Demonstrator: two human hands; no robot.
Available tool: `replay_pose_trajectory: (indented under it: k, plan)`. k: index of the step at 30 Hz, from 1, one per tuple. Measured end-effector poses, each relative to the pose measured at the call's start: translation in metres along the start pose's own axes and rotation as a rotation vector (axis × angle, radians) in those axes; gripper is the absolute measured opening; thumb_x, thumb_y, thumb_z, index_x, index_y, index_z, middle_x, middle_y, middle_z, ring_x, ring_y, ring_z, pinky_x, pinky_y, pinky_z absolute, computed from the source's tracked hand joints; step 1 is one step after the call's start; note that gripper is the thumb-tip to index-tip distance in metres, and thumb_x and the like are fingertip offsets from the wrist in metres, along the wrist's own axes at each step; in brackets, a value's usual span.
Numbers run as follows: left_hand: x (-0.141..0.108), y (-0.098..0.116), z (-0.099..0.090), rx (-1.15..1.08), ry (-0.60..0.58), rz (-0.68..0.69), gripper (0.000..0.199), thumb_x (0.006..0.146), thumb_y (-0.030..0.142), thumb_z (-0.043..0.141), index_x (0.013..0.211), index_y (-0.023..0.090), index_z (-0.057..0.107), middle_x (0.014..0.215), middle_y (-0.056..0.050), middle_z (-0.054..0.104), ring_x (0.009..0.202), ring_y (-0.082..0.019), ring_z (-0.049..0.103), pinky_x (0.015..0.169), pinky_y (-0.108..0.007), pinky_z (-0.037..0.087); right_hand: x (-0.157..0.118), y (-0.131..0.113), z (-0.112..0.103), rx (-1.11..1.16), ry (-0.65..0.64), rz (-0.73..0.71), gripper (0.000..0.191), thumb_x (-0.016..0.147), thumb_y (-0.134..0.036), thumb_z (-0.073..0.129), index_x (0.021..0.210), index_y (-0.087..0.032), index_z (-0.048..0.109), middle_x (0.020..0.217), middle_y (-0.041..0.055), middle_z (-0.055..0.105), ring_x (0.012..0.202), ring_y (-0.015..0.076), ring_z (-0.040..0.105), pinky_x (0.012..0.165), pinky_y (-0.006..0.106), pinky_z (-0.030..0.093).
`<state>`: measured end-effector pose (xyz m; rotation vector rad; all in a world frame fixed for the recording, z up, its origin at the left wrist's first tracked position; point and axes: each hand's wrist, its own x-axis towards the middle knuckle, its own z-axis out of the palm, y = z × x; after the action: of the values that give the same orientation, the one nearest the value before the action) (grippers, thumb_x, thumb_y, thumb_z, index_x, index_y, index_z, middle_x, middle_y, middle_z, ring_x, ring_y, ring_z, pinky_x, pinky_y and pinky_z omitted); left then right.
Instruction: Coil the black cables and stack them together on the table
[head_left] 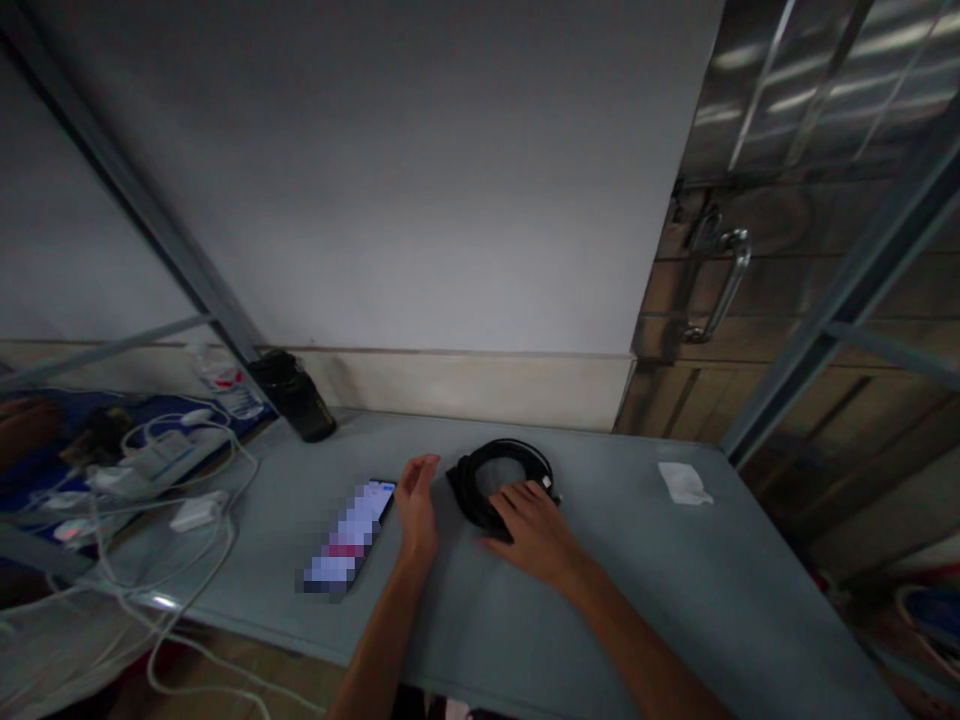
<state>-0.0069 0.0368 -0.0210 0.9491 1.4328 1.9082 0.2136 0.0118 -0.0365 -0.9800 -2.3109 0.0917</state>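
Observation:
A coil of black cable lies on the grey tabletop, with a small light-coloured piece on its right side. My right hand grips the coil's near right part, fingers over the ring and thumb at its near edge; the palm side is hidden. Just left of the coil, apart from it, my left hand rests on its edge with nothing in it, fingers loosely bent and not closed. A phone with a lit, blurred-out screen lies left of that hand.
A dark bottle stands at the back left beside a metal post. White cables and a power strip crowd the left, near a clear plastic bottle. A white scrap lies at right. The grey table ends before a metal door.

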Motion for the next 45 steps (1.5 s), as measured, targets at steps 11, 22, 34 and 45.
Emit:
replay_pose_trajectory:
  k: [11,22,34,45]
  plan:
    - [0.002,-0.006,0.000,-0.018,-0.003,-0.019,0.035,0.083,0.059,0.083,0.086,0.026,0.074,0.092,-0.001,0.070,0.101,-0.026,0.067,0.104,-0.042,0.051,-0.010,0.074,-0.011,-0.119,0.095,0.180,0.031,0.107,-0.057,0.080,0.118,-0.027,0.081,0.118,0.0150,0.080,0.109,0.0399,0.076,0.102,0.056,0.059]
    - [0.002,-0.005,-0.001,-0.015,-0.008,-0.024,0.032,0.085,0.056,0.083,0.088,0.026,0.077,0.096,-0.002,0.072,0.102,-0.025,0.067,0.106,-0.041,0.049,-0.010,0.066,-0.014,-0.065,0.192,0.235,0.046,0.117,-0.064,0.055,0.117,-0.027,0.082,0.114,0.0149,0.079,0.112,0.0394,0.074,0.104,0.056,0.055]
    - [0.004,-0.007,-0.002,0.021,-0.009,-0.021,0.037,0.085,0.060,0.080,0.088,0.023,0.076,0.095,-0.002,0.074,0.103,-0.025,0.069,0.104,-0.038,0.052,-0.005,0.059,-0.026,0.182,0.431,0.380,0.062,0.121,-0.072,0.036,0.103,-0.024,0.070,0.095,0.0098,0.080,0.091,0.0306,0.075,0.091,0.043,0.053]
    - [0.000,0.005,0.005,0.089,-0.096,0.043,0.049,0.088,0.073,0.075,0.086,0.024,0.073,0.091,-0.003,0.074,0.096,-0.026,0.070,0.097,-0.038,0.054,-0.005,0.017,-0.118,0.655,1.137,0.522,0.051,0.120,-0.066,0.050,0.088,-0.028,0.040,0.068,-0.0108,0.040,0.050,0.0112,0.037,0.049,0.025,0.036]
